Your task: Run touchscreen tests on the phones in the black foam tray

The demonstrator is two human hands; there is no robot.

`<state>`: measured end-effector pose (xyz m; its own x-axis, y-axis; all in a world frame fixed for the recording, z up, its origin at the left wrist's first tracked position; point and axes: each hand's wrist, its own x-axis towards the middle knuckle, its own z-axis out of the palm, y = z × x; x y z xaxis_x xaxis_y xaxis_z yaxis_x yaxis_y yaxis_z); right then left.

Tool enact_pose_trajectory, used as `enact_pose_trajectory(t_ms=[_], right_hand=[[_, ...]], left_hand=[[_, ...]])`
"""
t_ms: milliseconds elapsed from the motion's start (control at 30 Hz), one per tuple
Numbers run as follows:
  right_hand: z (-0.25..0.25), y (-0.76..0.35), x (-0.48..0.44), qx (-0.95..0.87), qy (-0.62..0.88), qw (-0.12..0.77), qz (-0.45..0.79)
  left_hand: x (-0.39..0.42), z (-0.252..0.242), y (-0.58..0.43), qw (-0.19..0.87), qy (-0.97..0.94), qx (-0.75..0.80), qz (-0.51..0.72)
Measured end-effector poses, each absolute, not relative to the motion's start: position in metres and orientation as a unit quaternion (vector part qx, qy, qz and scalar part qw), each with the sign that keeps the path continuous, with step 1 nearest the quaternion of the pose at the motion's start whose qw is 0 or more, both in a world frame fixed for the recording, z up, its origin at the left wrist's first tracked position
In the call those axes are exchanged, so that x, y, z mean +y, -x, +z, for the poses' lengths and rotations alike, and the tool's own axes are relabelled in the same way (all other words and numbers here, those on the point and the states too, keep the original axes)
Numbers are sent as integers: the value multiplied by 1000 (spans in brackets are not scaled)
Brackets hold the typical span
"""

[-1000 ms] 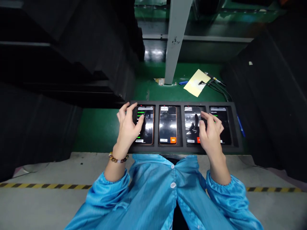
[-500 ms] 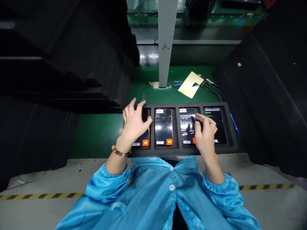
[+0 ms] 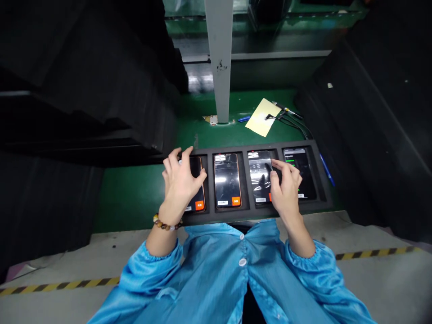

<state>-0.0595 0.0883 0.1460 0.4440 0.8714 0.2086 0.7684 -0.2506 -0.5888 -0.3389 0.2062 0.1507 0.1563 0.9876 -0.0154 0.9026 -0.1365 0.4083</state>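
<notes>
A black foam tray (image 3: 245,180) lies on the green surface, with several phones in its compartments. Over the leftmost phone (image 3: 198,180) is my left hand (image 3: 182,180), fingers spread; whether the fingertips touch the phone is unclear. The second phone (image 3: 227,180) lies uncovered, its screen lit at the bottom. My right hand (image 3: 286,184) has its thumb and fingers apart at the right edge of the third phone (image 3: 259,173), with nothing visible held. Beyond that hand, the rightmost phone (image 3: 305,173) shows green marks on a dark screen and is partly hidden.
Behind the tray lie a yellow paper (image 3: 261,121), a cable (image 3: 297,123) and a blue pen (image 3: 243,119). Another blue pen (image 3: 327,170) lies right of the tray. A grey post (image 3: 221,67) stands at the back. Dark stacks (image 3: 135,99) flank both sides.
The view has shifted a little, so the tray appears slightly further left and tilted. More green marks show on the rightmost phone. Both hands keep nearly the same places over the tray.
</notes>
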Motion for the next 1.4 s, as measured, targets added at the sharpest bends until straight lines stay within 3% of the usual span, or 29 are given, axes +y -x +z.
enact_pose_trajectory(t_ms=[733,900,1100,1400], right_hand=[[148,56,87,-480,808,331,79],[158,82,87,-554,770,313,47],[162,142,106,-672,697,238,81],[163,143,120,-625,722,259,146]], left_hand=[[201,136,338,170,-732,623,216],[204,133,345,192,-719,618,254],[205,130,357,225,-680,594,367],[205,130,358,249,-666,589,385]])
